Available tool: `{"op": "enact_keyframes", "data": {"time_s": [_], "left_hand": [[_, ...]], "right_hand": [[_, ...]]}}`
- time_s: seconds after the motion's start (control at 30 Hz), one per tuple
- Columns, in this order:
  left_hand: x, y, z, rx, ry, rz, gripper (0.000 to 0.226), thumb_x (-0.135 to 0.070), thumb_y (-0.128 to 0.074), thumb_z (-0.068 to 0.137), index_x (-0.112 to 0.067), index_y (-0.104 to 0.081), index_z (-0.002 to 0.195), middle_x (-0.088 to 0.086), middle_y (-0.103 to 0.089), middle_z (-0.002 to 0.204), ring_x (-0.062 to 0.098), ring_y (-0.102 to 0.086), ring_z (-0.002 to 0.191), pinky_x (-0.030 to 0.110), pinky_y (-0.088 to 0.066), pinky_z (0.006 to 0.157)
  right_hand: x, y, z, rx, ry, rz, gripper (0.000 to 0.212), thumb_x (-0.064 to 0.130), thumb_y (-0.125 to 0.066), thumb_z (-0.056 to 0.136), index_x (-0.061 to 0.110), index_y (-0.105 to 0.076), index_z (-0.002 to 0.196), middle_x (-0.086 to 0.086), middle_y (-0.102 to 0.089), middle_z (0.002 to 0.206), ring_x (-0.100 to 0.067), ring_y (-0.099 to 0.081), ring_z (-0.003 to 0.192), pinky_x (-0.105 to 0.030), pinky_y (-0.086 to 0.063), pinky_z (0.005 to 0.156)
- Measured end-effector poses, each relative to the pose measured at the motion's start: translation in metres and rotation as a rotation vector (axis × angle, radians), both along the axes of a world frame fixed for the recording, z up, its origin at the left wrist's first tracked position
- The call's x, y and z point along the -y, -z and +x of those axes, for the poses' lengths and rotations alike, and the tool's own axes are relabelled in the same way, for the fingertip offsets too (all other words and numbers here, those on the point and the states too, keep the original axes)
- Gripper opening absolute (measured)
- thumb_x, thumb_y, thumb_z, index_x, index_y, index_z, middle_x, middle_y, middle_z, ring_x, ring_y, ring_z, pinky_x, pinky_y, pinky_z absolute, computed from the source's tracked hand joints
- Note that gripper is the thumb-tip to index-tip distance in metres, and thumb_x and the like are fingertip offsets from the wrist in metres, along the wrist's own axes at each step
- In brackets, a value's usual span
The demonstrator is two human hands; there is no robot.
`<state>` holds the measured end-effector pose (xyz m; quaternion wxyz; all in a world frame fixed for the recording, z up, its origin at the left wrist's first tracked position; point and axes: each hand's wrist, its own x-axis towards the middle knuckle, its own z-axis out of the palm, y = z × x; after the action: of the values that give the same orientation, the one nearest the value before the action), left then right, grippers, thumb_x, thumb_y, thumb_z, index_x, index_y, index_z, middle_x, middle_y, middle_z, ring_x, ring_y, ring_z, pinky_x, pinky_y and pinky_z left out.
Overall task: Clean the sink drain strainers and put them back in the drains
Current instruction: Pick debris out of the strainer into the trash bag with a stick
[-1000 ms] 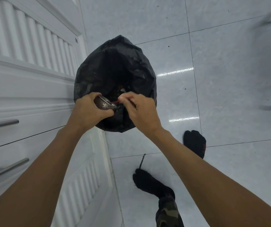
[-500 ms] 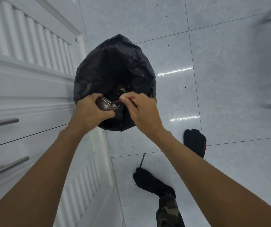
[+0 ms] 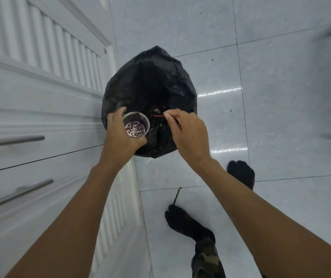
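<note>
Two hands meet over the open mouth of a crumpled black plastic rubbish bag (image 3: 156, 81), which stands on the glossy pale-grey tiled floor (image 3: 281, 87) hard against the foot of a white louvred cabinet (image 3: 40, 43). The left hand (image 3: 118, 141) grips a round perforated metal sink strainer (image 3: 136, 127) — thumb on its near side, fingers curled round the far side. We see the strainer from above, its open cup turned up toward the camera, over the bag's near-left rim. Dark grime clings to its inner wall and rings several holes in its bottom.

The right hand (image 3: 188, 135) is just beside the strainer but apart from it, and pinches a thin red stick (image 3: 160, 116) between thumb and forefinger. The stick's free end points left toward the strainer and stops short of its rim. Inside the bag we make out dark scraps, too dim to name.

On the cabinet two brushed-metal bar handles (image 3: 14, 139) cross white drawer fronts. Toward the near edge of the floor stand two feet in black socks (image 3: 182, 219) — one past the right wrist, one lower down, with a camouflage trouser leg (image 3: 206, 259) rising from it. A small brown twig (image 3: 176, 195) lies on the tiles just beside that foot's toes.
</note>
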<state>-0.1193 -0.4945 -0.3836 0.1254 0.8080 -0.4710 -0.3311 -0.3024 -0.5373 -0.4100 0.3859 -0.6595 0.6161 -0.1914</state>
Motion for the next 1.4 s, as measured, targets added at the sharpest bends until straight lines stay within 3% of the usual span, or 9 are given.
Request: {"op": "enact_keyframes", "data": {"time_s": [0.07,0.13,0.3,0.47,0.57,0.73,0.93,1.1,1.4], "left_hand": [[-0.004,-0.008,-0.005,0.031,0.017,-0.076,0.084,-0.021,-0.091,0.069,-0.016,-0.047,0.140,0.002,-0.047,0.130,0.007,-0.046,0.111,0.003,-0.040,0.089],[-0.007,-0.018,-0.010,0.047,0.005,-0.107,0.080,-0.023,-0.092,0.068,-0.015,-0.050,0.136,0.002,-0.050,0.128,0.007,-0.048,0.110,-0.001,-0.036,0.084],[-0.005,-0.062,-0.026,0.088,-0.086,-0.137,0.084,-0.029,-0.093,0.067,-0.015,-0.050,0.138,0.004,-0.052,0.131,0.020,-0.055,0.117,0.032,-0.053,0.095],[-0.006,-0.129,-0.038,0.092,-0.153,-0.172,0.084,-0.033,-0.093,0.066,-0.019,-0.049,0.137,0.001,-0.051,0.129,0.023,-0.057,0.115,0.043,-0.054,0.095],[-0.010,-0.184,-0.046,0.093,-0.193,-0.191,0.085,-0.034,-0.093,0.066,-0.019,-0.049,0.138,0.000,-0.051,0.130,0.023,-0.057,0.116,0.045,-0.053,0.096],[-0.014,-0.296,-0.060,0.064,-0.259,-0.274,0.081,-0.036,-0.092,0.065,-0.024,-0.050,0.133,-0.003,-0.051,0.126,0.022,-0.058,0.113,0.044,-0.054,0.093],[-0.004,-0.436,-0.063,0.068,-0.297,-0.404,0.082,-0.042,-0.088,0.070,-0.026,-0.044,0.137,-0.005,-0.046,0.133,0.020,-0.056,0.117,0.042,-0.054,0.096],[-0.012,-0.534,-0.052,0.093,-0.304,-0.546,0.083,-0.041,-0.088,0.072,-0.023,-0.044,0.140,-0.002,-0.046,0.137,0.021,-0.056,0.119,0.040,-0.054,0.096],[-0.127,-0.608,0.031,0.188,-0.553,-0.571,0.076,-0.041,-0.089,0.066,-0.022,-0.053,0.130,-0.003,-0.052,0.126,0.022,-0.059,0.110,0.041,-0.053,0.091]], "right_hand": [[0.000,-0.009,-0.003,-0.019,-0.005,-0.018,0.031,0.041,-0.050,0.104,0.024,-0.071,0.120,0.007,-0.074,0.110,-0.012,-0.067,0.095,-0.025,-0.057,0.087],[0.001,-0.021,-0.007,-0.044,-0.009,-0.026,0.032,0.043,-0.049,0.104,0.025,-0.071,0.120,0.007,-0.074,0.110,-0.013,-0.067,0.095,-0.023,-0.056,0.086],[0.001,-0.072,-0.010,-0.113,-0.049,-0.042,0.031,0.045,-0.049,0.103,0.029,-0.070,0.119,0.008,-0.074,0.108,-0.011,-0.066,0.093,-0.015,-0.046,0.080],[0.003,-0.147,-0.013,-0.190,-0.124,-0.101,0.029,0.045,-0.048,0.104,0.033,-0.068,0.120,0.011,-0.074,0.107,-0.009,-0.065,0.093,-0.019,-0.051,0.077],[0.003,-0.204,-0.018,-0.235,-0.148,-0.144,0.030,0.046,-0.046,0.104,0.035,-0.068,0.120,0.012,-0.073,0.107,-0.008,-0.064,0.095,-0.016,-0.045,0.073],[0.005,-0.317,-0.033,-0.224,-0.148,-0.196,0.030,0.047,-0.047,0.103,0.033,-0.069,0.119,0.010,-0.073,0.103,-0.010,-0.063,0.092,-0.021,-0.050,0.071],[0.009,-0.452,-0.038,-0.192,-0.111,-0.359,0.026,0.046,-0.046,0.103,0.037,-0.068,0.114,0.017,-0.072,0.102,-0.010,-0.061,0.087,-0.026,-0.050,0.068],[-0.003,-0.541,-0.023,-0.114,-0.106,-0.535,0.024,0.046,-0.048,0.103,0.037,-0.067,0.115,0.019,-0.071,0.102,-0.006,-0.059,0.084,-0.021,-0.045,0.065],[-0.074,-0.619,0.090,0.046,-0.353,-0.644,0.020,0.049,-0.046,0.104,0.041,-0.062,0.113,0.021,-0.069,0.101,-0.005,-0.059,0.082,-0.024,-0.051,0.063]]}}
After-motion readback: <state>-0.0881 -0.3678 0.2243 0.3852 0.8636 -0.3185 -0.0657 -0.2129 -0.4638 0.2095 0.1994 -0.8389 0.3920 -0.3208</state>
